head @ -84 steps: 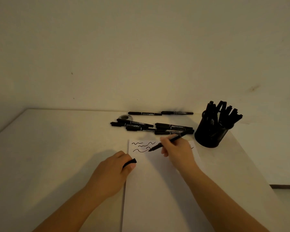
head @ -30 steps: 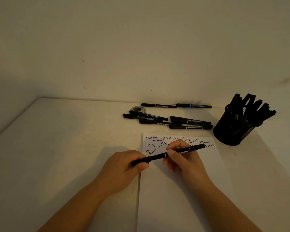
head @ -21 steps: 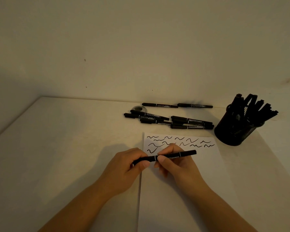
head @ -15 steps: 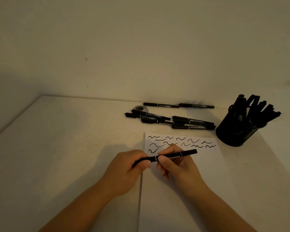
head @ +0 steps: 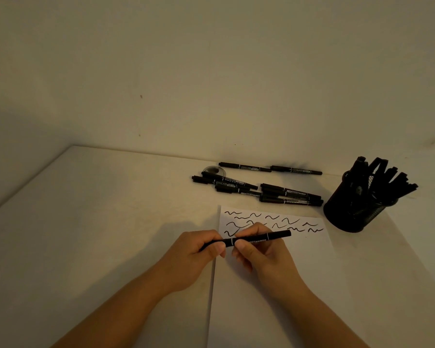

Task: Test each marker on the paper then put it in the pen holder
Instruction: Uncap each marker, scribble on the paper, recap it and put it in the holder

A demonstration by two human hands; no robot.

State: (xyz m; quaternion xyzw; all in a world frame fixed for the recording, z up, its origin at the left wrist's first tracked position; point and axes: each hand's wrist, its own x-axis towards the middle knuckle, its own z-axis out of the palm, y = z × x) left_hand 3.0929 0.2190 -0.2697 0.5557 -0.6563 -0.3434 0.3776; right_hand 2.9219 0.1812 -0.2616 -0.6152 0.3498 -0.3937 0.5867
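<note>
I hold one black marker (head: 259, 239) level above the white paper (head: 274, 285). My left hand (head: 193, 257) pinches its capped left end. My right hand (head: 264, 257) grips the barrel, whose right end sticks out past my fingers. The cap sits on the marker. Several black squiggles (head: 274, 222) run across the paper's top. A black mesh pen holder (head: 354, 209) stands to the right, full of several markers. More loose markers (head: 261, 190) lie in a heap beyond the paper.
Two markers (head: 269, 168) lie end to end by the wall. A small round tape roll (head: 213, 170) sits behind the heap. The table's left edge (head: 28, 182) runs diagonally; its right edge passes close to the holder.
I stopped drawing, lifted the marker off the paper and pushed the cap from my left hand onto its tip. Both hands now hold the closed marker level.
</note>
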